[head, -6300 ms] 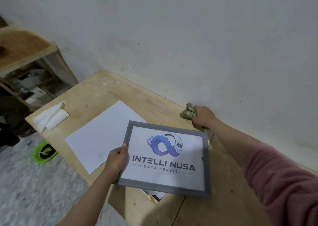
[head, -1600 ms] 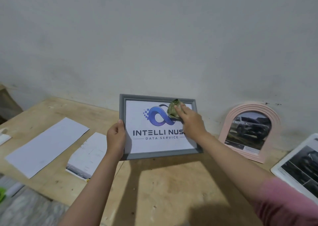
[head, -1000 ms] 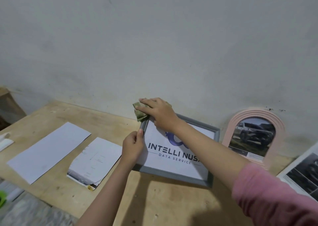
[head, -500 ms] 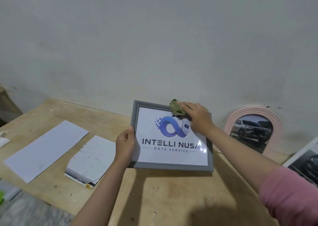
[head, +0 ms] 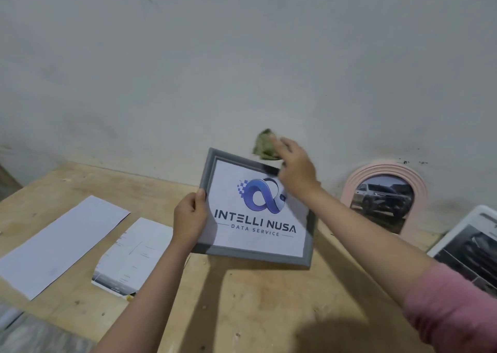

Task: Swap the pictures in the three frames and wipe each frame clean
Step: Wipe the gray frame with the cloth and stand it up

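My left hand (head: 190,219) grips the left edge of a grey rectangular frame (head: 250,254) that holds a logo picture and is lifted and tilted above the wooden table (head: 255,307). My right hand (head: 294,164) holds a crumpled green cloth (head: 265,145) at the frame's top right corner; hand and cloth are blurred. A pink arched frame (head: 349,185) with a car picture leans on the wall at the right. A white frame (head: 446,242) with a dark car picture lies at the far right edge.
A long white sheet (head: 59,245) and a folded printed sheet (head: 131,255) lie on the table to the left. The pale wall (head: 242,56) rises right behind the table. Grey floor (head: 32,336) shows at the bottom left.
The right hand with the cloth has slid from the frame's top middle towards its top right corner and sits higher, past the rim. The frame has tilted slightly clockwise in the left hand.
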Tool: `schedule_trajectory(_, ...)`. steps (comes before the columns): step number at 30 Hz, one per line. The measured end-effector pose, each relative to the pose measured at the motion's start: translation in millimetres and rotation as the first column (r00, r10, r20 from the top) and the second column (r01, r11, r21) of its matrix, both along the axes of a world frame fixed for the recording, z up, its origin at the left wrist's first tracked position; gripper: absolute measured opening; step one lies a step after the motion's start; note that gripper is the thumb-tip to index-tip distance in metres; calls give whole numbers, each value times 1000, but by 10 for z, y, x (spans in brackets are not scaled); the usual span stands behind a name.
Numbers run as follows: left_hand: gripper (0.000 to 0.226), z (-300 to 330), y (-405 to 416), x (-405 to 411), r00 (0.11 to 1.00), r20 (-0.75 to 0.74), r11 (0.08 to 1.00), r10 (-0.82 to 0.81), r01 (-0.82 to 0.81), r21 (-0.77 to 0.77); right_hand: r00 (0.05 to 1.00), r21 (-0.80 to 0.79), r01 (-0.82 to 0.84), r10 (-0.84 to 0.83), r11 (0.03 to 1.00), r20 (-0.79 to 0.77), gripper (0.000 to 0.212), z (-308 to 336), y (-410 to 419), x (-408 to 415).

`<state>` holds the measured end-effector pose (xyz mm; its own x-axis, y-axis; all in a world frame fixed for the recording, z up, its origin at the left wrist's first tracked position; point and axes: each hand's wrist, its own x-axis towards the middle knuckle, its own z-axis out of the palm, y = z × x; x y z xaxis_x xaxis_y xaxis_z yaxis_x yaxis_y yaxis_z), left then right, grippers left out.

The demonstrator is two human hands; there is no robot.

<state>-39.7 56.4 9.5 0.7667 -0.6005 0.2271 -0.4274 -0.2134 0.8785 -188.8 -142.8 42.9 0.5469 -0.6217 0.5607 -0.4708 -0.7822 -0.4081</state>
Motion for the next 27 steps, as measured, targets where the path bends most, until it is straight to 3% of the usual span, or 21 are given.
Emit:
schedule_trajectory(2,43,16,-66,-61,997,68,999,-36,34,31,983,-81,-172,165,982,-85,84,-9,251,240)
schedule_trajectory(4,44,2,-67,-51,998,58,1000,-23,22,23,973,-117,-195,176,974,-152,89,-79,328,337)
schedule_trajectory(10,46,-17,189,24,991,-91,994,93,-98,-48,968,26,21,-14,999,-249,92,-408,-70,-73)
schedule_trajectory(15,45,-23,242,74,983,-146,992,111,-120,-50,958,13,184,-176,983,-228,87,-513,-195,-330)
schedule_trajectory(22,45,-47,226,15,972,-195,988,130,-144,-58,916,127,279,-223,952,-334,83,-506,-153,-417)
schedule_trajectory(27,46,-27,217,-43,964,-224,984,145,-165,-74,866,110,344,-270,933,-420,73,-529,-83,-408)
